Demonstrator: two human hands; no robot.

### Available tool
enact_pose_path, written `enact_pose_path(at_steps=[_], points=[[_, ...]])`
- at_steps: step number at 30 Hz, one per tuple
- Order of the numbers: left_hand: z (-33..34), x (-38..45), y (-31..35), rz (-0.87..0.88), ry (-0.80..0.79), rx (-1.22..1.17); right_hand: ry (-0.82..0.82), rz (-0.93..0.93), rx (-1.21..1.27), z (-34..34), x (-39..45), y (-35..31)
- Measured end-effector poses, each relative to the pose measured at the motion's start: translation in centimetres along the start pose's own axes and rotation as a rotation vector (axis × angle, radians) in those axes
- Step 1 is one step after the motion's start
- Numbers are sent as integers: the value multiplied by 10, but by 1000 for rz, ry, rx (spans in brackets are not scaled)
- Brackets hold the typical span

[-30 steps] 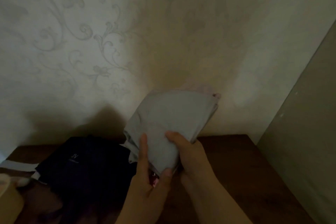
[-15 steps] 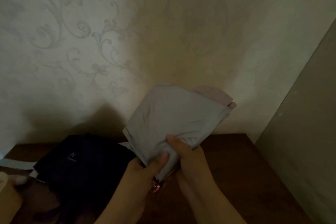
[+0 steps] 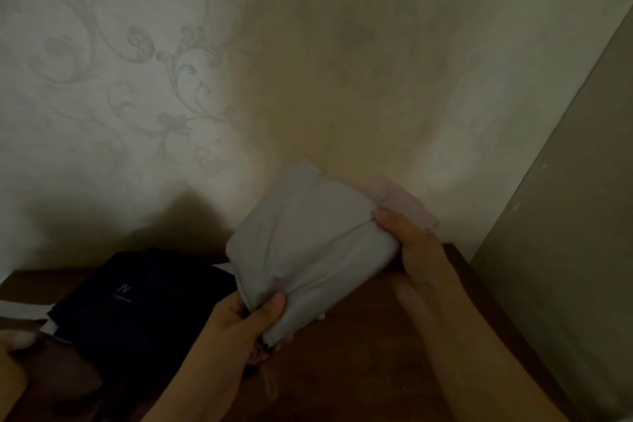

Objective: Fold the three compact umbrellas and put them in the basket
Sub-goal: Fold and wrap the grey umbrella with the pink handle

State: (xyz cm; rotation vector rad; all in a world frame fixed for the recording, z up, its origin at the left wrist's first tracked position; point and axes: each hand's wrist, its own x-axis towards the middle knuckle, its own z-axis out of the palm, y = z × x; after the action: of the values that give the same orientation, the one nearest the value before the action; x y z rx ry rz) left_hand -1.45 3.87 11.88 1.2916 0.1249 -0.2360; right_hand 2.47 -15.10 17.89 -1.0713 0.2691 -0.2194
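Head view: both hands (image 3: 239,322) (image 3: 416,250) hold the grey umbrella (image 3: 311,250) above the table (image 3: 376,370).

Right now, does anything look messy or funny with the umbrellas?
A little. The grey umbrella, held in both hands, is a loose bundle, and a pinkish flap pokes out at its top right corner. The dark navy umbrella lies rumpled on the wooden table. Nothing looks broken.

patterned wallpaper (image 3: 164,79), dark wooden table (image 3: 359,370)
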Motion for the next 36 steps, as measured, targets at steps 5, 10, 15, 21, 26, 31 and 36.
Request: enact_pose_path(at_steps=[5,10,15,21,26,31,36], points=[[9,-4,-15,-196,31,-101,48,-56,-8,14,-6,6],[-3,-1,-19,-55,77,-82,-65,-30,-134,15,-15,3],[-12,3,-8,12,119,-146,-211,-90,-217,-3,-18,-18],[-17,0,-13,4,19,-233,-399,-501,-707,-9,-39,-40],[-21,0,-17,-12,1,-257,-382,-638,-842,-13,-33,-39],[-23,-2,-16,-15,15,-240,-417,-706,-804,-13,-33,-39],[-25,2,-8,-38,11,-204,-446,-644,-882,-14,-27,-39]])
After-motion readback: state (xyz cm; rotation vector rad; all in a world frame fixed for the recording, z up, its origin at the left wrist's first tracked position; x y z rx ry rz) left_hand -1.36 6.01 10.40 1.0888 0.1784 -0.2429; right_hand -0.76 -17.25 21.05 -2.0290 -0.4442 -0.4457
